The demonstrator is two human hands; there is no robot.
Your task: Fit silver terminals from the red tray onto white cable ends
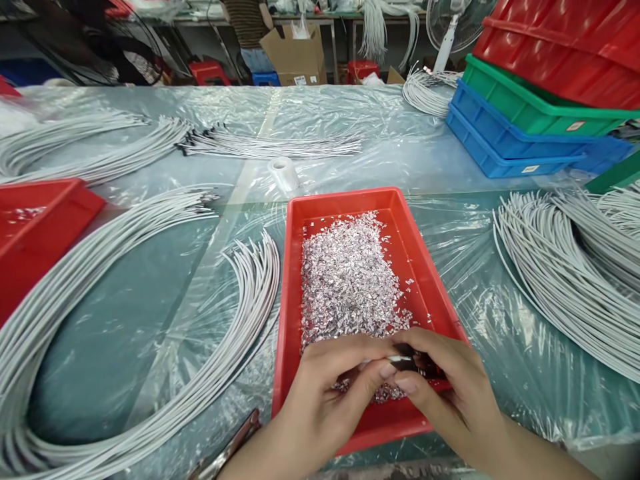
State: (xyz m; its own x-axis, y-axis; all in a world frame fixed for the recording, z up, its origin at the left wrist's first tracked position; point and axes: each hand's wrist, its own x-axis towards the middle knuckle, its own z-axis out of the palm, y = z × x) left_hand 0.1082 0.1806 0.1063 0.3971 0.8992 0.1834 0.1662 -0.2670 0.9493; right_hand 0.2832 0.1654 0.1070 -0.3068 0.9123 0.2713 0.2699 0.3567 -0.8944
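Observation:
Over the near end of a red tray (423, 250), my two hands meet fingertip to fingertip. My left hand (333, 383) is closed, thumb against forefinger, at a short white piece (399, 359) that looks like a cable end. My right hand (453, 390) pinches a small dark, shiny piece (417, 363) touching that white part. Fingers cover most of both pieces, so their exact kind cannot be made out. Below the hands, many tiny silvery metal bits (350, 280) lie heaped in the tray.
Bundles of white cables lie left (75, 287) and right (565, 273). A clear film roll (283, 175) stands behind the tray. Stacked blue and green bins (520, 133) rise at the back right. Another red tray (45, 227) sits left. A metal tool (233, 443) lies by my left forearm.

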